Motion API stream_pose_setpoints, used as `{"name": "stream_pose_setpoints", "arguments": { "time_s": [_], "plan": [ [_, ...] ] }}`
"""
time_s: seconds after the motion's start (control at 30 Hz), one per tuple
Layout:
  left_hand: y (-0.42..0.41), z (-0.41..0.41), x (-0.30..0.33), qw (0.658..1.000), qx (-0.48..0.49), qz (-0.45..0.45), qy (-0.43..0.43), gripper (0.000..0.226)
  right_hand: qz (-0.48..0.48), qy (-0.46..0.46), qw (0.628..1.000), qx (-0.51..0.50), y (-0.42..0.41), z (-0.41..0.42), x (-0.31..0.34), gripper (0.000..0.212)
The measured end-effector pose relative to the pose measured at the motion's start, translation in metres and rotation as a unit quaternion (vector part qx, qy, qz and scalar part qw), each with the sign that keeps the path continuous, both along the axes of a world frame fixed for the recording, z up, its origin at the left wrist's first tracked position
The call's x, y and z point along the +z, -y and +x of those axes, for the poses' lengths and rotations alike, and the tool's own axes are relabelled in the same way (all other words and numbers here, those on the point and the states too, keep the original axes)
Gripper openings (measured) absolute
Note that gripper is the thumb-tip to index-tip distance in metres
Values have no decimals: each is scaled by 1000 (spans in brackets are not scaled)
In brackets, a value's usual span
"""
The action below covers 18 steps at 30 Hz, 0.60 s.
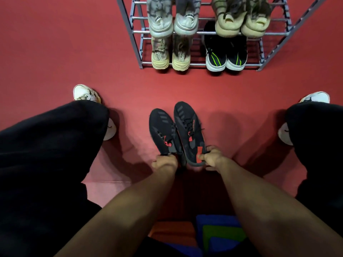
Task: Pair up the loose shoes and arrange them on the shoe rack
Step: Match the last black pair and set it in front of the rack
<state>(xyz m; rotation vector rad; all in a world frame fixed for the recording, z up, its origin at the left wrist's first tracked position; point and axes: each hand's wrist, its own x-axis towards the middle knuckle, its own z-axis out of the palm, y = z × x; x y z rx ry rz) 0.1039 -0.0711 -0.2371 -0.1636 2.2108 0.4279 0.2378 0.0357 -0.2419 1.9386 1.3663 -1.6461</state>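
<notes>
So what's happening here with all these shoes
A person is holding a pair of black shoes with red accents by the heels, the left hand on the left shoe and the right hand on the right shoe. Ahead, the shoe rack already holds four pairs on the two shelves in view.

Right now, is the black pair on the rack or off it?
Off: both black shoes are held by their heels above the floor, before the rack.
</notes>
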Motion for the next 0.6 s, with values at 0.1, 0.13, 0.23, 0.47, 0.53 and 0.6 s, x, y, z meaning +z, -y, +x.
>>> {"name": "stream_pose_setpoints", "arguments": {
  "time_s": [0.1,0.13,0.23,0.47,0.53,0.6],
  "plan": [
    [7,-5,-2,996,53,70,4,50,-32,-39,996,-70,-3,2,6,28],
    [7,-6,-1,989,78,127,21,45,-42,-47,995,-74,-4,2,6,27],
    [6,-10,2,954,156,253,27,38,-72,-78,990,-90,-6,1,9,35],
    [-1,-41,32,935,184,272,134,37,-109,-161,967,-164,-20,-4,42,17],
    [-11,-49,50,934,171,285,130,39,-101,-167,969,-150,-29,-7,59,24],
    [-20,-58,71,933,141,295,148,41,-86,-163,974,-130,-40,-9,78,40]
  ]
}}
